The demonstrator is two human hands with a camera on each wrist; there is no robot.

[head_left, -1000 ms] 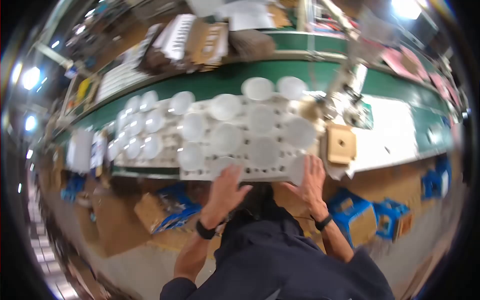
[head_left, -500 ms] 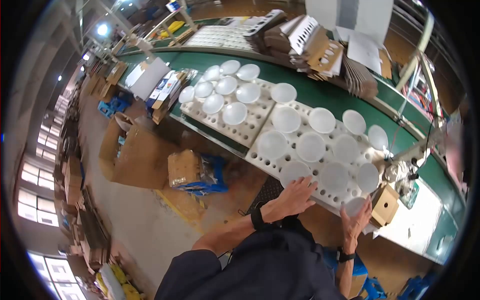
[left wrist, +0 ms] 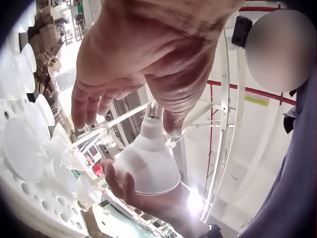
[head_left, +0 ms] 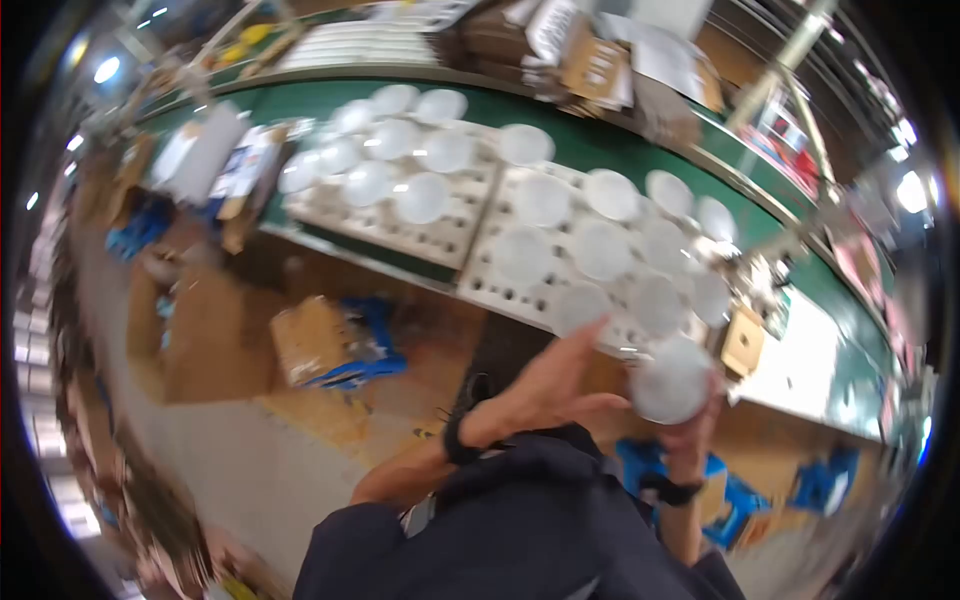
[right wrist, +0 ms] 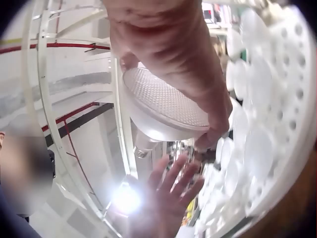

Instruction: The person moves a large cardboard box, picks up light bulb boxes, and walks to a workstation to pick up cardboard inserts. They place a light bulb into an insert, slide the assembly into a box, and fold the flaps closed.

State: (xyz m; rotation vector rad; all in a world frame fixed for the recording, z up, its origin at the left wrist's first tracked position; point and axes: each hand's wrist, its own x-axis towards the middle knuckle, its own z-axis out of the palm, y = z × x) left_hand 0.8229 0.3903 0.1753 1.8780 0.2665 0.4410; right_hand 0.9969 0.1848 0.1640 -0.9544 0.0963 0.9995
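My right hand (head_left: pixel 698 425) grips a white reflector light bulb (head_left: pixel 668 380) by the edge of its wide lens, in front of the tray's near edge. Textured glass shows on the bulb's face (right wrist: pixel 163 99) in the right wrist view, and its metal screw base (left wrist: pixel 154 110) points toward my left hand in the left wrist view. My left hand (head_left: pixel 545 385) is beside it with fingers stretched out, holding nothing. The thumb (left wrist: pixel 173 121) lies close to the screw base. Several similar bulbs (head_left: pixel 601 249) stand lens-up in the white perforated tray (head_left: pixel 485 280).
A second perforated tray (head_left: pixel 440 240) with more bulbs adjoins on the left, on the green bench (head_left: pixel 290 100). A small cardboard box (head_left: pixel 742 340) sits right of the bulbs. Cardboard stacks (head_left: pixel 590 70) lie behind. Below are a carton (head_left: pixel 220 340) and blue stools (head_left: pixel 735 510).
My right hand has lifted the bulb from the tray's near right corner toward my body. The left hand has come away from the front bulb toward the lifted one. The head view has shifted.
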